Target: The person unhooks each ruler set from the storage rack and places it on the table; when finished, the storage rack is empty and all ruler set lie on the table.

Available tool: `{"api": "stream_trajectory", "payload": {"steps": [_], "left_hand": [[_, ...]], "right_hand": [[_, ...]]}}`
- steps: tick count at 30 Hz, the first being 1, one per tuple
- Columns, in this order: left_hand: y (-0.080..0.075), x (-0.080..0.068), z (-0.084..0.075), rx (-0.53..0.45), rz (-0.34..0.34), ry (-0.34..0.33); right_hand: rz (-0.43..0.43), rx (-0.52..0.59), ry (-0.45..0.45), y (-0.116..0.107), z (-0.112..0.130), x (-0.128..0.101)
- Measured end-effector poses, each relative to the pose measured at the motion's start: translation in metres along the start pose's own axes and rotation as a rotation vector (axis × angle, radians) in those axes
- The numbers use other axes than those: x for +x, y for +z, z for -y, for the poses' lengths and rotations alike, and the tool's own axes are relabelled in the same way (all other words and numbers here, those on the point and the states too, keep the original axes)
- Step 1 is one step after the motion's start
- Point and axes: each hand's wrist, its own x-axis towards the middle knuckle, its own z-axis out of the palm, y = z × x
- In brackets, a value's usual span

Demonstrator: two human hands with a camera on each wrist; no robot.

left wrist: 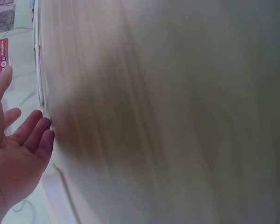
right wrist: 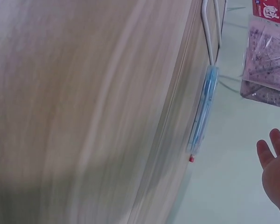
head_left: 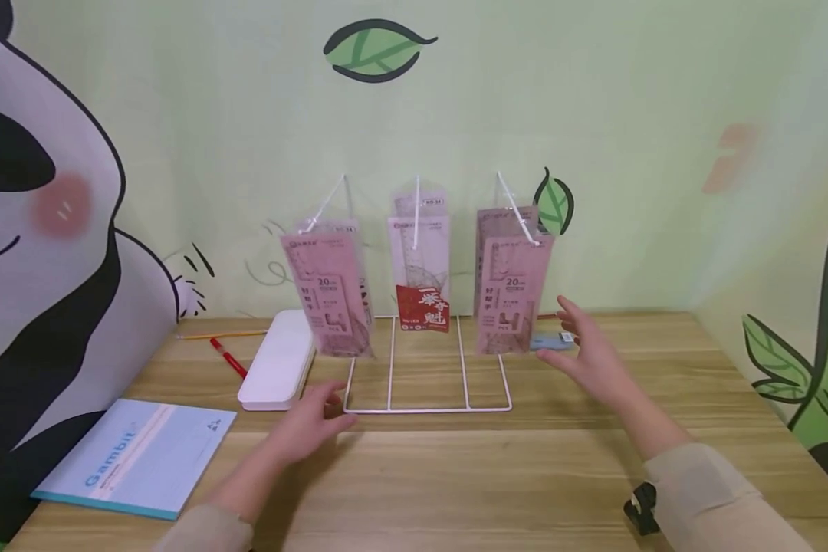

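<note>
Both hands' grips open, empty, flanking upright white wire rack (head_left: 428, 368), packets hanging lengthwise down.

A child's study corner: panda mural (head_left: 34, 230), wooden desk (head_left: 455, 475), notebook (head_left: 138, 456), pencil case (head_left: 279, 359).

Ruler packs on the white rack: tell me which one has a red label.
The middle pack. It carries a red label with white characters at its bottom; the left pack and right pack are plain pink.
</note>
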Motion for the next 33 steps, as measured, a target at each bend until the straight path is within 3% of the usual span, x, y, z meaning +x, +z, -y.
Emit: {"api": "stream_trajectory", "payload": {"steps": [6,13,25,33], "left_hand": [[0.009,0.002,0.005,-0.037,-0.047,-0.025],[0.013,0.006,0.013,0.04,-0.125,-0.055],[0.018,0.01,0.005,0.085,-0.127,-0.06],[0.02,0.008,0.008,0.09,-0.177,0.002]], "right_hand": [[-0.012,0.024,-0.009,0.004,0.002,-0.001],[-0.023,0.027,-0.018,0.008,0.003,0.003],[-0.085,0.106,0.006,0.018,0.014,0.01],[-0.16,0.159,-0.018,0.03,0.022,0.018]]}}
